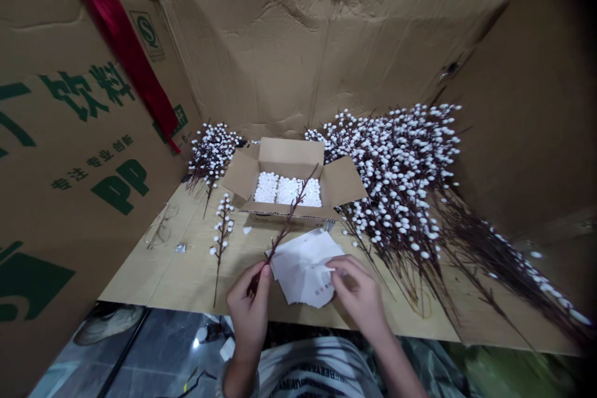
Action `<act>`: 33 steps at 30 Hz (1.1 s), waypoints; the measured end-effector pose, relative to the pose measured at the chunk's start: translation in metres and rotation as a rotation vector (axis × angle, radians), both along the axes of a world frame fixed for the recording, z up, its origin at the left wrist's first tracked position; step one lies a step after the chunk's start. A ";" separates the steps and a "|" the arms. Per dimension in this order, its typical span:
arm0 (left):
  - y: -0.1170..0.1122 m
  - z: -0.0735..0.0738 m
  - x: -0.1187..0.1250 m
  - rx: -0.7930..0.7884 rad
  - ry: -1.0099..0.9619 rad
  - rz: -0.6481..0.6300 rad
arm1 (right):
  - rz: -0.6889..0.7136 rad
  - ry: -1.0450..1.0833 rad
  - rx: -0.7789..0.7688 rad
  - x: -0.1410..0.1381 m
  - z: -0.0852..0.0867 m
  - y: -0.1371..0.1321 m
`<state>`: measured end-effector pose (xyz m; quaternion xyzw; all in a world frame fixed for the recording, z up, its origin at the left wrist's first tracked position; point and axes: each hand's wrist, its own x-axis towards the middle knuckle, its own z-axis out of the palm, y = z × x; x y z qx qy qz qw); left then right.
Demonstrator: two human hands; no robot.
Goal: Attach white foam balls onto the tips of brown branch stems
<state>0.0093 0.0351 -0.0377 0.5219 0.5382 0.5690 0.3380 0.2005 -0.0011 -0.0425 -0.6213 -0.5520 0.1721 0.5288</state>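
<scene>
My left hand [250, 298] is closed round the lower end of a brown artificial twig [285, 227], bare of berries, which slants up and to the right across the box front. Over the right edge of a crumpled white paper sheet [303, 270], my right hand [357, 292] has thumb and forefinger pinched together. Something small and white shows at those fingertips, too small to name. Behind the sheet stands an open cardboard box [289, 208], filled with white berries [289, 189] in several blocks. A twig with white berries [222, 230] lies left of the box.
A big pile of white-berried twigs [392, 168] lies to the right, with bare brown stems [485, 242] beyond it. A smaller bunch [212, 152] sits back left. Glasses [161, 227] rest near the left edge. Cardboard walls [261, 56] enclose the table; a red ribbon [121, 37] hangs left.
</scene>
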 end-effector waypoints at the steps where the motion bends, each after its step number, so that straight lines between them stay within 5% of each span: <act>1: 0.000 0.000 0.000 0.017 0.027 -0.010 | -0.062 0.132 0.013 0.002 0.006 -0.001; 6: -0.006 -0.003 0.004 0.162 0.238 -0.044 | -0.172 0.804 0.030 0.008 0.048 -0.004; 10: -0.011 -0.006 0.007 0.294 0.362 -0.059 | -0.163 0.887 0.136 0.003 0.071 -0.007; 22: -0.016 -0.002 0.007 0.361 0.458 -0.033 | -0.155 0.483 0.334 -0.010 0.065 -0.008; 33: -0.014 -0.002 0.006 0.275 0.309 -0.043 | -0.022 1.091 0.013 -0.022 0.069 -0.001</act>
